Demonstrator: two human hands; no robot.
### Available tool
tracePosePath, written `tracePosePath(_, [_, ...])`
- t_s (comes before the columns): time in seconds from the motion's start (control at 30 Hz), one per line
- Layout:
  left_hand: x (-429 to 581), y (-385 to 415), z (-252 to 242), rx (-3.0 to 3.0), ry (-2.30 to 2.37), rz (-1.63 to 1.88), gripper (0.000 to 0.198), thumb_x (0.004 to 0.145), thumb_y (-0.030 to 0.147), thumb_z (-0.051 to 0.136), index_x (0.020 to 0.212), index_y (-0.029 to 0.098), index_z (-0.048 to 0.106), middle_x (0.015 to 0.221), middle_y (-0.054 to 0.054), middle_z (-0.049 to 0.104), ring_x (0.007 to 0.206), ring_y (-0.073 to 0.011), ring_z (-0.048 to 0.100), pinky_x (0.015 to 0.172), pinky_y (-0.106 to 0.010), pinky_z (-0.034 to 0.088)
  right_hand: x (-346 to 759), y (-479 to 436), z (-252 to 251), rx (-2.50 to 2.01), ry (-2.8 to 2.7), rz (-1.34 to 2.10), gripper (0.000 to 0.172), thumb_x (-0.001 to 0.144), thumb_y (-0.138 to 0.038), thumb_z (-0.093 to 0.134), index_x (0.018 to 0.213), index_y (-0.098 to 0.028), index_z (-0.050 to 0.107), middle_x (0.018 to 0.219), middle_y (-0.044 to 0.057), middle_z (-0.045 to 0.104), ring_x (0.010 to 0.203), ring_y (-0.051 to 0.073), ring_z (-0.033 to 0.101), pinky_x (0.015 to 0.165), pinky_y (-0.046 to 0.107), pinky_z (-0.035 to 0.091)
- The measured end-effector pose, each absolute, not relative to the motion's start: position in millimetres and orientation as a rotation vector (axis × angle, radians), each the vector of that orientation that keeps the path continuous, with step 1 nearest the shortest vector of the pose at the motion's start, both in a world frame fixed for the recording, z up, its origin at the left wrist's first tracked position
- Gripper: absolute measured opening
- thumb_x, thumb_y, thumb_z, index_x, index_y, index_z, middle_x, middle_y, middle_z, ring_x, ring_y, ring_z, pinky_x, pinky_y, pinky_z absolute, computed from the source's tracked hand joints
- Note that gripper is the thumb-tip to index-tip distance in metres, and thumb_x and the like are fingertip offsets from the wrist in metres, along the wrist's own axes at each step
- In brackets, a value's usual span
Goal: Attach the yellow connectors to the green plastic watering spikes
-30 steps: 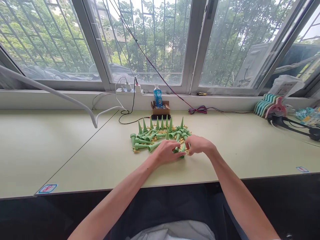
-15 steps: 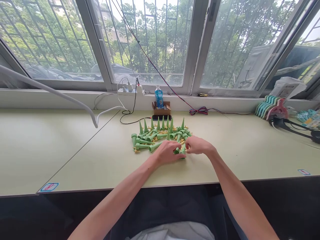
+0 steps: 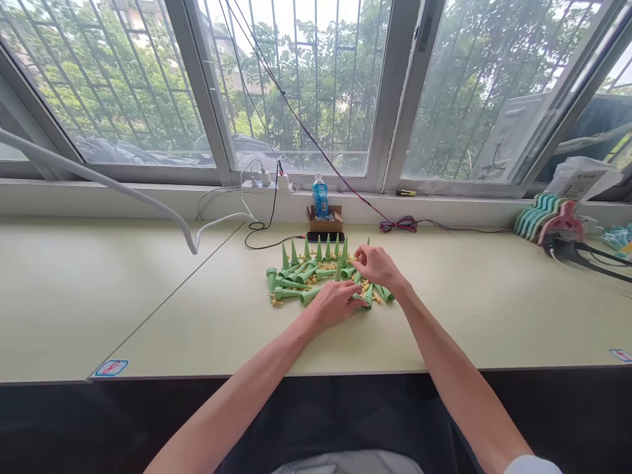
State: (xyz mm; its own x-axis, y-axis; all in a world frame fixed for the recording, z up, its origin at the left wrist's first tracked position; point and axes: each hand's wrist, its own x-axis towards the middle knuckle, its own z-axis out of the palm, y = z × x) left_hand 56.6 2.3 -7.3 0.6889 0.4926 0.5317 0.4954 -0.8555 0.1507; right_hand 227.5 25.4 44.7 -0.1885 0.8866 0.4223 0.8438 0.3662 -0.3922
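Note:
A pile of green cone-shaped plastic watering spikes (image 3: 291, 293) with small yellow valves (image 3: 277, 302) lies on the table, several standing upright along the back. At the pile's front right, my left hand (image 3: 338, 304) curls its fingers and thumb around one green spike (image 3: 367, 297). My right hand (image 3: 379, 268) is bent over the back right of the pile with its fingertips drawn together beside a yellow valve. What it pinches is hidden by the fingers. Just behind that hand, the tip of an upright spike shows.
Behind the pile are a phone (image 3: 325, 237) on a black cable and a small cardboard box (image 3: 326, 225) with a blue bottle (image 3: 320, 199). A bundled cable (image 3: 399, 224) lies right of them. Hangers (image 3: 536, 217) stand far right; a white tube (image 3: 148, 197) arches over the left side.
My right hand has moved from the pile's right front to its back, uncovering spikes at the right edge. My left hand stays around its spike. The view has shifted slightly.

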Motion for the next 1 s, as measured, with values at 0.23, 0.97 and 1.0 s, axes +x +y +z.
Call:
tracePosePath(0.23, [59,6,-8,-2.738,-0.830,-1.108,0.042,0.096,0.040,0.040,0.063,0.017,0.051,0.058,0.001,0.050,0.047,-0.0087,0.041,0.050,-0.024,0.028,223,24,16,-1.205,-1.867,0.196,0.017,0.080,-0.027,0.053,0.094,-0.019,0.054,0.068,-0.001,0.060,0.057,0.012,0.052,0.060,0.023,0.040])
tracePosePath(0.97, [27,28,18,-2.485,-1.385,-1.433,0.040,0.094,0.045,0.040,0.076,0.016,0.061,0.072,-0.003,0.059,0.058,-0.0114,0.048,0.059,-0.025,0.038,206,15,6,-1.130,-1.830,0.337,0.017,0.085,-0.031,0.049,0.095,-0.019,0.052,0.069,-0.001,0.056,0.059,0.013,0.051,0.062,0.024,0.043])
tracePosePath(1.0, [27,28,15,-2.487,-1.393,-1.415,0.041,0.094,0.047,0.041,0.077,0.016,0.062,0.073,-0.003,0.060,0.058,-0.0116,0.049,0.060,-0.025,0.038,206,15,6,-1.136,-1.830,0.338,0.017,0.085,-0.031,0.048,0.096,-0.019,0.053,0.069,0.000,0.056,0.059,0.013,0.051,0.063,0.024,0.043])
